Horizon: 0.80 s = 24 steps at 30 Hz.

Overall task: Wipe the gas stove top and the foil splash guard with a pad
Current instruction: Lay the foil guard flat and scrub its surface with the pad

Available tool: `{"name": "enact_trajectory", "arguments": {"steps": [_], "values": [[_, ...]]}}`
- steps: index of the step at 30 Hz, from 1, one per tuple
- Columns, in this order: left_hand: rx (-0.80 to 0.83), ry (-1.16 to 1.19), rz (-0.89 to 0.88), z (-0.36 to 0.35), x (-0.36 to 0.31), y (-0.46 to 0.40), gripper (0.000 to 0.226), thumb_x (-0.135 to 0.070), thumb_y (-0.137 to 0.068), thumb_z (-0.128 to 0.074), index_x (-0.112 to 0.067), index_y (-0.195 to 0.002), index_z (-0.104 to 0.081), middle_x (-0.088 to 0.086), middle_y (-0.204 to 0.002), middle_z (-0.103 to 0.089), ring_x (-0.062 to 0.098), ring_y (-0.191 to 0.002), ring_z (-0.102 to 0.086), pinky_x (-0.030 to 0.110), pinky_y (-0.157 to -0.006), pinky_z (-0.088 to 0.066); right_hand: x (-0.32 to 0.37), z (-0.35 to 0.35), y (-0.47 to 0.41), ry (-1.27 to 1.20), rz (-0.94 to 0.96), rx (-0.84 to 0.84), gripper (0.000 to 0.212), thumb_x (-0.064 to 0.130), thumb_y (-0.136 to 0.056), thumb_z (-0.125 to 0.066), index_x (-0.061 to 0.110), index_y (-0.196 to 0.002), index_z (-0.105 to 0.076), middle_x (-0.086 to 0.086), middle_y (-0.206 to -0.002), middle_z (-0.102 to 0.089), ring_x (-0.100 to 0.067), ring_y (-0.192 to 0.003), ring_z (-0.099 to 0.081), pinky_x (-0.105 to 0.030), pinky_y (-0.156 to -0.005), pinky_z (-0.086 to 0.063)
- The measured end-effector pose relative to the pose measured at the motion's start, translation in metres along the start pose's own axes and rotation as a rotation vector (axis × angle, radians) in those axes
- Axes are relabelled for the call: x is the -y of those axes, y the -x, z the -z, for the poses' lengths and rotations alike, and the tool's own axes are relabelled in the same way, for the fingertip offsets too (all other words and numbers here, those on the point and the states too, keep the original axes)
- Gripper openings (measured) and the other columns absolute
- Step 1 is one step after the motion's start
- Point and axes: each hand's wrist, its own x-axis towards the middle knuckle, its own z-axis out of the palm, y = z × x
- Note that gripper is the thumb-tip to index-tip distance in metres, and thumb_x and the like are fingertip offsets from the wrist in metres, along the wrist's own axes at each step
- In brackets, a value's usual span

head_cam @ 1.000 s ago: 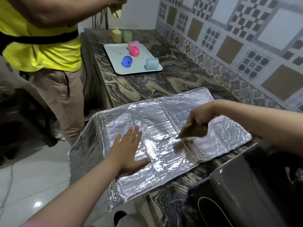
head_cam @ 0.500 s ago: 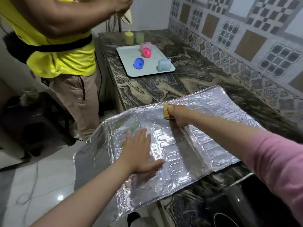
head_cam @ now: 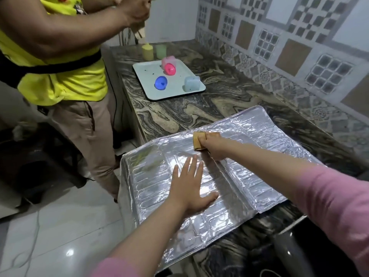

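The marbled worktop (head_cam: 229, 100) is carrying everything here, and the big shiny foil splash guard (head_cam: 249, 176) is lying flat on it, with its left part sticking out past the worktop edge over the floor. It is probably lying flat so that the pad can rub all over it. The left hand (head_cam: 190, 187) is pressing down on the foil with its fingers (head_cam: 191, 166) straight and spread out, holding nothing; I think it is keeping the thin sheet from sliding. The right hand (head_cam: 212, 145) is reaching to the far edge of the foil, and its fingers are curling tightly around the brown pad (head_cam: 197, 141), which is touching the foil there. The gas stove is only peeking in as a dark shape at the bottom right, too hidden to tell much. Farther back, a pale tray (head_cam: 145, 88) is holding a blue cup (head_cam: 160, 83), a pink cup (head_cam: 169, 65) and a light blue cup (head_cam: 192, 83), all lying on their sides. What is inside them is too hard to see.
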Motion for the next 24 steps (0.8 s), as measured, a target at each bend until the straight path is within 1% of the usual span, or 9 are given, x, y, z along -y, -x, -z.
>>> {"name": "enact_trajectory", "arguments": {"steps": [4, 10, 13, 15, 17, 18, 20, 22, 24], "values": [[-0.008, 0.02, 0.007, 0.0, -0.001, 0.001, 0.103, -0.081, -0.08, -0.028, -0.017, -0.154, 0.004, 0.005, -0.16, 0.019, 0.023, -0.147, 0.019, 0.054, -0.115, 0.01, -0.011, 0.005, 0.015, 0.0, 0.094, 0.037, 0.069, 0.009, -0.088, -0.052, 0.012, -0.149, -0.02, -0.019, -0.151, -0.025, -0.035, -0.134, -0.035, -0.038, -0.108, -0.035], [-0.02, 0.036, 0.006, -0.001, 0.001, 0.002, 0.104, -0.081, -0.079, -0.028, -0.018, -0.154, 0.005, 0.004, -0.159, 0.021, 0.023, -0.147, 0.018, 0.053, -0.116, 0.01, -0.03, -0.001, 0.061, -0.027, 0.169, 0.207, 0.067, 0.022, -0.085, -0.061, 0.027, -0.145, -0.032, -0.007, -0.139, -0.048, -0.028, -0.122, -0.05, -0.041, -0.102, -0.042], [-0.013, 0.027, 0.01, -0.003, 0.002, 0.001, 0.105, -0.082, -0.078, -0.027, -0.018, -0.154, 0.005, 0.004, -0.159, 0.021, 0.023, -0.147, 0.019, 0.054, -0.116, 0.009, -0.038, -0.007, 0.089, -0.037, 0.17, 0.345, 0.075, 0.01, -0.083, -0.054, 0.042, -0.146, -0.026, 0.0, -0.151, -0.037, -0.026, -0.13, -0.044, -0.04, -0.107, -0.038], [-0.009, 0.026, 0.007, -0.003, 0.002, 0.001, 0.105, -0.083, -0.078, -0.027, -0.018, -0.154, 0.005, 0.004, -0.159, 0.022, 0.023, -0.146, 0.02, 0.054, -0.116, 0.009, -0.041, -0.005, 0.107, -0.055, 0.174, 0.434, 0.079, 0.001, -0.08, -0.046, 0.046, -0.143, -0.031, 0.001, -0.151, -0.038, -0.026, -0.128, -0.047, -0.039, -0.106, -0.04], [-0.001, 0.028, -0.004, -0.002, 0.002, 0.002, 0.106, -0.083, -0.078, -0.026, -0.017, -0.154, 0.007, 0.004, -0.158, 0.023, 0.022, -0.146, 0.022, 0.053, -0.116, 0.01, -0.04, 0.001, 0.125, -0.077, 0.176, 0.514, 0.081, -0.003, -0.078, -0.041, 0.049, -0.139, -0.036, -0.002, -0.143, -0.048, -0.025, -0.118, -0.053, -0.036, -0.1, -0.044], [0.004, 0.028, -0.008, -0.001, 0.003, 0.003, 0.105, -0.083, -0.079, -0.026, -0.017, -0.154, 0.007, 0.004, -0.158, 0.024, 0.022, -0.145, 0.023, 0.053, -0.116, 0.01, -0.038, 0.007, 0.134, -0.078, 0.177, 0.559, 0.08, -0.005, -0.079, -0.039, 0.049, -0.139, -0.038, -0.001, -0.137, -0.052, -0.021, -0.109, -0.055, -0.028, -0.093, -0.046], [0.015, 0.018, -0.012, 0.001, 0.003, 0.005, 0.105, -0.083, -0.079, -0.026, -0.017, -0.154, 0.008, 0.004, -0.158, 0.024, 0.022, -0.145, 0.023, 0.053, -0.116, 0.01, -0.031, 0.018, 0.147, -0.054, 0.177, 0.632, 0.075, -0.006, -0.084, -0.036, 0.045, -0.139, -0.04, 0.011, -0.111, -0.06, -0.009, -0.08, -0.051, -0.007, -0.063, -0.04], [0.028, 0.005, -0.02, 0.003, 0.004, 0.007, 0.105, -0.083, -0.079, -0.025, -0.017, -0.154, 0.009, 0.004, -0.157, 0.025, 0.022, -0.145, 0.023, 0.053, -0.115, 0.009, -0.026, 0.023, 0.149, -0.045, 0.18, 0.638, 0.072, -0.007, -0.085, -0.036, 0.041, -0.138, -0.043, 0.016, -0.085, -0.051, -0.003, -0.061, -0.039, -0.006, -0.049, -0.034], [0.044, -0.007, -0.025, 0.004, 0.006, 0.01, 0.106, -0.084, -0.079, -0.024, -0.017, -0.153, 0.01, 0.005, -0.157, 0.025, 0.023, -0.145, 0.023, 0.053, -0.115, 0.009, -0.024, 0.023, 0.144, -0.058, 0.167, 0.637, 0.072, -0.008, -0.081, -0.037, 0.038, -0.135, -0.05, 0.008, -0.079, -0.053, -0.009, -0.059, -0.04, -0.017, -0.054, -0.036]]}}
